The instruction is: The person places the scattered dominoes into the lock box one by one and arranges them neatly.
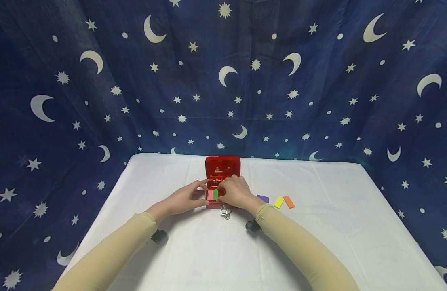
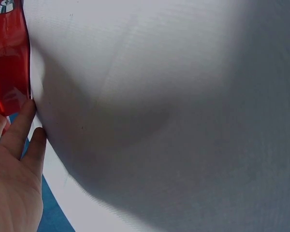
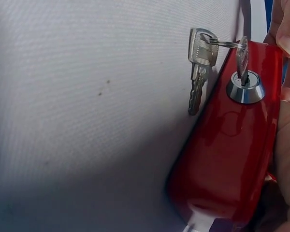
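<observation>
A small red cash box [image 1: 222,165] stands on the white-covered table with its lid raised at the back. My left hand [image 1: 188,197] holds the box's left end, thumb by the front corner and fingers along the side. My right hand [image 1: 235,191] reaches into the box and pinches a green block [image 1: 215,195] between thumb and fingers. Beside that one, a pink block [image 1: 209,195] is in the left part of the box. The box's right part is hidden behind my right hand. A key sits in the front lock [image 3: 246,89], and a second key [image 3: 203,53] hangs from its ring.
To the right of the box lie a purple block [image 1: 262,198], a yellow block [image 1: 279,202] and an orange block [image 1: 289,201]. A dark blue curtain [image 1: 209,48] with moons and stars hangs behind and beside the table.
</observation>
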